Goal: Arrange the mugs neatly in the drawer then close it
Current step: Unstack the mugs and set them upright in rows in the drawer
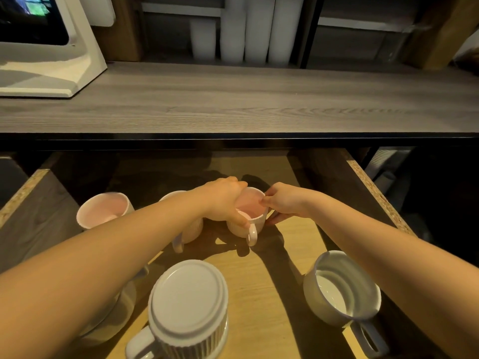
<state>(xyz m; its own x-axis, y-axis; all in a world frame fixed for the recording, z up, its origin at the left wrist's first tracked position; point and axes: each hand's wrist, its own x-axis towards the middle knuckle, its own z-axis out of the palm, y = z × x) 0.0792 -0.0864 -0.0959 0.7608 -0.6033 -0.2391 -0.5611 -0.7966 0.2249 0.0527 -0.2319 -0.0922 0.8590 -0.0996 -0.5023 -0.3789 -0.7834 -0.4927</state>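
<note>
- The drawer (373, 187) stands pulled out below the grey wooden surface (233, 99). Both hands work at its back on one white mug with a pink inside, the held mug (248, 218).
- The left hand (225, 200) comes over the mug's left side, with its fingers curled round the rim and wall. The right hand (285, 203) pinches the right rim between thumb and fingertips.
- A shadow lies under the held mug, so I cannot tell whether it rests on the drawer floor or hangs just above it.
- The step in hand looks like lining this mug up with the back row. A middle mug (190, 229), half hidden by the left forearm, sits just beside it, and a pink mug (103, 209) stands further left.
- To do it well, set the mug down flat, close to the middle mug without knocking it. Point its handle toward the near side, as the neighbour's handle does.
- Loosen the rim pinch only once the base sits flat, since a grip on the rim alone can tip a mug.
- Left to sort, by the look of it, are three mugs: an upturned ribbed mug (189, 301) at near centre, a grey mug (342, 288) at near right, and a low mug (116, 307) under the left forearm.
- The forearms pass right above these near mugs, so draw them back high. The drawer is not yet shut.
</note>
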